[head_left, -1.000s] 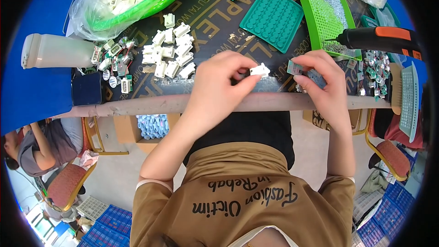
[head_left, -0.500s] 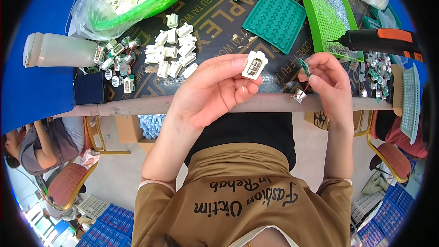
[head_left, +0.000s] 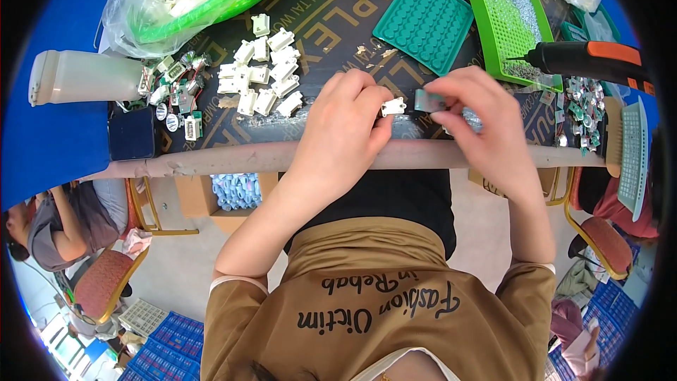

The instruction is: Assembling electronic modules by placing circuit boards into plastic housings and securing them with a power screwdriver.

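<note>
My left hand (head_left: 345, 127) is closed on a small white plastic housing (head_left: 393, 106), which sticks out past the fingertips. Just to its right, my right hand (head_left: 479, 113) pinches a small green circuit board (head_left: 427, 101), smeared by motion. A gap remains between board and housing. The wired metal reflector cup seen with the board earlier is mostly hidden by my right fingers. Left of my hands, several loose white housings (head_left: 264, 75) lie in a group on the dark table (head_left: 317, 49).
Behind my hands lies a green dimpled tray (head_left: 423, 25). A bright green tray of screws (head_left: 504, 42) and an orange-black electric screwdriver (head_left: 592, 61) are at right. A green basket of housings (head_left: 211, 20), a white bottle (head_left: 84, 79) and circuit boards with reflectors (head_left: 180, 92) are at left.
My left hand has turned over, palm now hidden, and the housing is tipped onto its side. My right hand has moved left, carrying the circuit board close to the housing.
</note>
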`<state>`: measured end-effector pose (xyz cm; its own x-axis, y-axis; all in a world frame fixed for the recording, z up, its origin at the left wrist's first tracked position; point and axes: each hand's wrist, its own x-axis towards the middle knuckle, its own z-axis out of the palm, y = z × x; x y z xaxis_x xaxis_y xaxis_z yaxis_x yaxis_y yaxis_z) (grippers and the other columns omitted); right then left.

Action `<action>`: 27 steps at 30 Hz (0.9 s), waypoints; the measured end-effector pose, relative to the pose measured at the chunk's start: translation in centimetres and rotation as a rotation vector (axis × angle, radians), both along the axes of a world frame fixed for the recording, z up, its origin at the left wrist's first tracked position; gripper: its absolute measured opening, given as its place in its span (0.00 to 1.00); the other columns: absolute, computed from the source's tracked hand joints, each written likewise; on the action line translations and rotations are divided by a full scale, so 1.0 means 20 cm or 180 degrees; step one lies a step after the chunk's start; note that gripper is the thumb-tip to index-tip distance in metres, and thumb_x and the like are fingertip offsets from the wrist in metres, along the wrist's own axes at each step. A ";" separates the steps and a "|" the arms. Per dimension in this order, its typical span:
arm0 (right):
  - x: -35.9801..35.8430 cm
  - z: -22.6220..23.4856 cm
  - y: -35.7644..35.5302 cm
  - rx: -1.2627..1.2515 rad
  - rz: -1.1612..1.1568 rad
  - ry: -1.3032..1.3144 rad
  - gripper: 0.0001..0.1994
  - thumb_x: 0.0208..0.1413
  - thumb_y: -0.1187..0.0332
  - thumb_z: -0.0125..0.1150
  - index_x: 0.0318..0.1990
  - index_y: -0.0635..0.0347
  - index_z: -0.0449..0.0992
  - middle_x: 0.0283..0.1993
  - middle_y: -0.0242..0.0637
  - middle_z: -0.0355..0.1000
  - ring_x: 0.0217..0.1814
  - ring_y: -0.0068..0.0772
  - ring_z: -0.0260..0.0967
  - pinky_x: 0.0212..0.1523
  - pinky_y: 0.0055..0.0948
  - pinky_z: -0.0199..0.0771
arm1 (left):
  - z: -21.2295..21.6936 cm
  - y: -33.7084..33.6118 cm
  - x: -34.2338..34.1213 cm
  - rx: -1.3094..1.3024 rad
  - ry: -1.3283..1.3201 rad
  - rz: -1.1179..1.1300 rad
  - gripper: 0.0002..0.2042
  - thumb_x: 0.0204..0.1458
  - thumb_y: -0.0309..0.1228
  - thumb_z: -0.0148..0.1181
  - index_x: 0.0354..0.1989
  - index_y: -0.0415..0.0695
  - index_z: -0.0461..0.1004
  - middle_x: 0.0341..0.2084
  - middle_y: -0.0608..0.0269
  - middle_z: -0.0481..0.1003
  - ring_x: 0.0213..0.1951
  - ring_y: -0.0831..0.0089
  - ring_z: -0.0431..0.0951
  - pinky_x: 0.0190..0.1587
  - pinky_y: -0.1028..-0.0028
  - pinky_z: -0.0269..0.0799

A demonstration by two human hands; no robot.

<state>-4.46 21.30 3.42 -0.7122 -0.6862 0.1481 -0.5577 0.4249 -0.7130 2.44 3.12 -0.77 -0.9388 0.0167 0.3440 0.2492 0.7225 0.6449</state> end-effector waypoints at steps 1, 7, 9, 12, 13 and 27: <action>0.01 -0.02 -0.02 0.0061 0.0102 0.0246 0.13 0.39 0.79 0.58 0.36 0.62 0.71 0.34 0.40 0.67 0.35 0.40 0.66 0.34 0.31 0.68 | 0.00 0.00 0.00 0.0005 -0.0002 0.0004 0.08 0.37 0.22 0.60 0.30 0.39 0.72 0.29 0.58 0.69 0.31 0.63 0.71 0.33 0.70 0.68; 0.01 -0.06 -0.09 0.0135 0.0410 0.0609 0.12 0.38 0.78 0.58 0.35 0.62 0.71 0.34 0.39 0.67 0.39 0.42 0.63 0.40 0.34 0.65 | -0.01 0.00 0.00 0.0176 -0.0037 -0.0074 0.10 0.34 0.20 0.58 0.29 0.37 0.70 0.28 0.56 0.65 0.34 0.58 0.67 0.38 0.66 0.66; 0.01 -0.07 -0.10 0.0152 0.0431 0.0635 0.12 0.38 0.78 0.58 0.35 0.62 0.71 0.34 0.39 0.66 0.39 0.42 0.63 0.40 0.34 0.65 | -0.01 0.00 -0.01 0.0225 -0.0083 -0.0095 0.11 0.33 0.20 0.58 0.29 0.36 0.69 0.28 0.56 0.65 0.35 0.58 0.67 0.38 0.65 0.66; 0.00 -0.07 -0.11 0.0157 0.0458 0.0649 0.11 0.38 0.78 0.58 0.34 0.63 0.71 0.33 0.39 0.66 0.38 0.42 0.63 0.39 0.34 0.65 | -0.01 -0.01 -0.01 0.0279 -0.0176 -0.0085 0.11 0.33 0.20 0.58 0.29 0.36 0.70 0.28 0.55 0.65 0.35 0.58 0.67 0.38 0.65 0.66; 0.00 -0.07 -0.11 0.0145 0.0463 0.0638 0.11 0.38 0.78 0.58 0.34 0.63 0.71 0.32 0.39 0.66 0.38 0.41 0.63 0.38 0.35 0.65 | -0.01 -0.01 -0.01 0.0284 -0.0175 -0.0084 0.11 0.33 0.20 0.58 0.29 0.36 0.70 0.28 0.55 0.65 0.35 0.58 0.67 0.38 0.65 0.66; -0.01 -0.07 -0.14 0.0137 0.0421 0.0633 0.08 0.38 0.79 0.57 0.29 0.65 0.72 0.29 0.39 0.65 0.36 0.41 0.64 0.36 0.34 0.65 | 0.00 -0.02 -0.01 0.0610 -0.0543 -0.0049 0.12 0.33 0.21 0.60 0.30 0.35 0.70 0.30 0.56 0.65 0.37 0.58 0.67 0.40 0.66 0.65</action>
<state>-4.61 18.56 1.97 -0.5754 -0.7802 0.2453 -0.7382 0.3664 -0.5663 2.19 2.65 -0.79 -0.9837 -0.0187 0.1788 0.1350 0.5800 0.8033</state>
